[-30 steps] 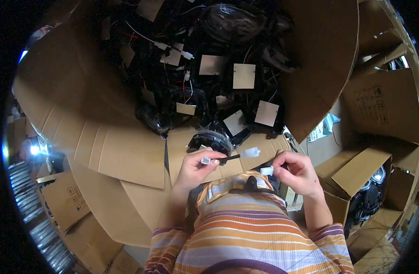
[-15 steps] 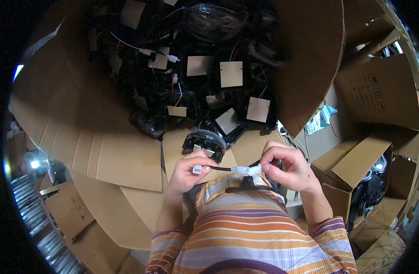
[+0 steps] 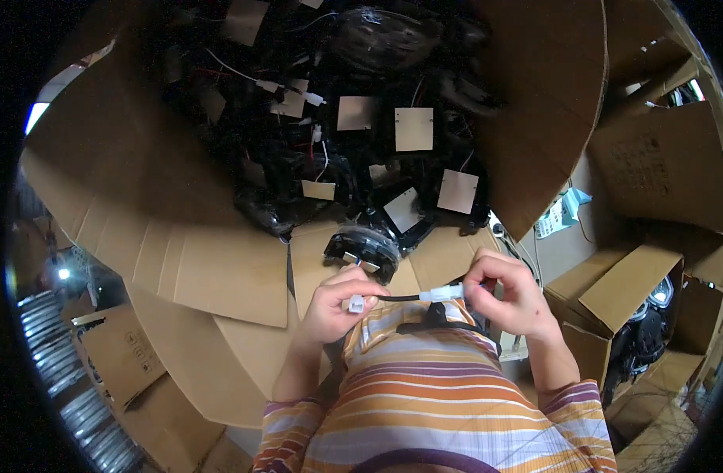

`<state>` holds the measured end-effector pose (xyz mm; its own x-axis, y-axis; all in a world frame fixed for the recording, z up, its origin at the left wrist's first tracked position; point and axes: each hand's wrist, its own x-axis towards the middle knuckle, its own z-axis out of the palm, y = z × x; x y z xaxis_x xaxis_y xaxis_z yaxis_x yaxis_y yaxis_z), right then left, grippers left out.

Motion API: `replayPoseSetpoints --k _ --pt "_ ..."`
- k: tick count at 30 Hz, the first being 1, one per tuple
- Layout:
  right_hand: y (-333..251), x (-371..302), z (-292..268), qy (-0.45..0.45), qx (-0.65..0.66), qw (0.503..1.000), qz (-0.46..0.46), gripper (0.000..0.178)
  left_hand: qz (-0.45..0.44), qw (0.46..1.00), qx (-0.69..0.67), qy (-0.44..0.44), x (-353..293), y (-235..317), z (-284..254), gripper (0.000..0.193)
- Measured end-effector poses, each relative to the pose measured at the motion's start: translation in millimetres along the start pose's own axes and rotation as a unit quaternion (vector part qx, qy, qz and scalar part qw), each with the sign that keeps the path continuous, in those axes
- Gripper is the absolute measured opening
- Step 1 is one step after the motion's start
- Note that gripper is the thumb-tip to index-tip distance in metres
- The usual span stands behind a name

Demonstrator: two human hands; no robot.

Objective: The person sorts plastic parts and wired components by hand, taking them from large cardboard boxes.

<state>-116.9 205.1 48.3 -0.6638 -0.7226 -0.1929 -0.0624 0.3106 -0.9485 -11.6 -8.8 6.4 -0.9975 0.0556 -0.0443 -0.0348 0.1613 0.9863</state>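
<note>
My left hand (image 3: 339, 306) is closed in a pinch near the front of my striped shirt. A small white plug connector (image 3: 356, 303) sticks out at its thumb, and a dark cable (image 3: 399, 298) runs from its fingers to the right. That cable ends in a white wire connector (image 3: 442, 293), whose right end is in the curled fingers of my right hand (image 3: 510, 296). The fingers cover part of the connector there. Just beyond my left hand, a black lamp unit wrapped in clear film (image 3: 364, 249) rests at the cardboard edge.
A large open carton (image 3: 211, 268) ahead holds several black units with metal plates (image 3: 414, 129) and loose wires. At the right stands another cardboard box (image 3: 629, 284) with black lamp parts (image 3: 641, 331). A metal roller conveyor (image 3: 50, 347) lies at the far left.
The whole view has shifted slightly, so things sit farther right. The white connector's two parts look closer together, and my right fingers now cover more of its right end.
</note>
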Motion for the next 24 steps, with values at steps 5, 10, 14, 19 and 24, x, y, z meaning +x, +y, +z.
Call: replayPoseSetpoints --k 5,10,14,19,24 --pt "6.8 -12.0 -16.3 0.060 0.066 0.996 0.023 0.005 0.126 0.923 0.023 0.362 -75.6 14.9 -31.0 0.019" --pt "16.2 -16.7 -13.6 -0.004 0.098 0.994 0.041 0.005 0.370 0.754 -0.131 0.526 -183.0 108.1 -127.0 0.014" --pt "16.2 -14.3 -1.1 -0.043 0.066 0.997 -0.004 0.007 0.233 0.476 0.273 0.803 -245.4 89.8 -192.9 0.023" --pt "20.3 -16.4 2.3 -0.033 0.069 0.997 -0.017 0.005 -0.217 0.659 0.263 0.670 -293.3 -82.0 -244.5 0.025" --pt "18.5 -16.6 -6.3 -0.047 0.074 0.996 0.013 0.006 -0.236 0.731 0.188 0.612 -309.8 -217.3 -205.3 0.020"
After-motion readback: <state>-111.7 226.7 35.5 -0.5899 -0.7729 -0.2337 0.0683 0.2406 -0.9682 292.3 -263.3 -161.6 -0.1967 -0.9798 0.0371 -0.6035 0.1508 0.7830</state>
